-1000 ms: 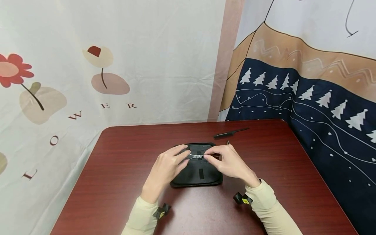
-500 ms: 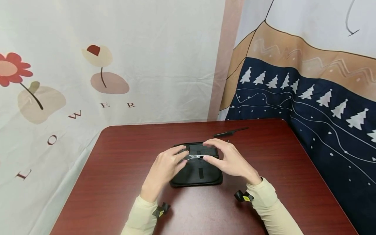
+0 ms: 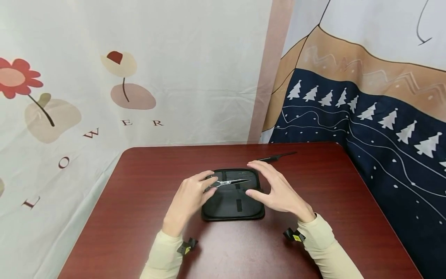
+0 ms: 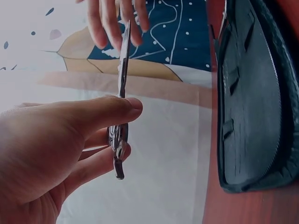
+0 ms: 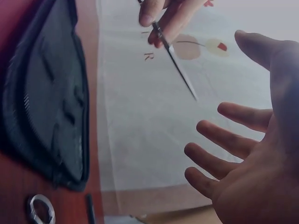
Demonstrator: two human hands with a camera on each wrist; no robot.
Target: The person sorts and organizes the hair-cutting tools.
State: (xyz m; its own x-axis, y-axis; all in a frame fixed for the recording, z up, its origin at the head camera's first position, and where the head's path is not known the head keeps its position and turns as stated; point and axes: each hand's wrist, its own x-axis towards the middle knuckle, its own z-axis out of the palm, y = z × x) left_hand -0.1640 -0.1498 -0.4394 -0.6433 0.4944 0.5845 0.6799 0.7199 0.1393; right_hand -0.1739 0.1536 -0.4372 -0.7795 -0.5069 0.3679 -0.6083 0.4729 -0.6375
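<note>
My left hand (image 3: 188, 197) grips a pair of silver scissors (image 3: 235, 181) by the handle end, the thumb pressing on them from one side. Their closed blades point towards my right hand (image 3: 280, 192), which is spread with nothing in it, apart from the tips. Below both hands lies a black zip case (image 3: 223, 211), with dark straps across its inside. Both wrist views show the scissors (image 5: 180, 70) held up clear of the case.
Behind my right hand a thin dark tool with a long narrow end (image 3: 277, 157) lies on the red-brown table (image 3: 156, 162). A silver ring-shaped piece (image 5: 41, 209) lies beside the case in the right wrist view. Printed cloths hang behind.
My right hand has let go of the blades, opened and drawn back to the right. My left hand has moved slightly left with the scissors, whose blades now show in full.
</note>
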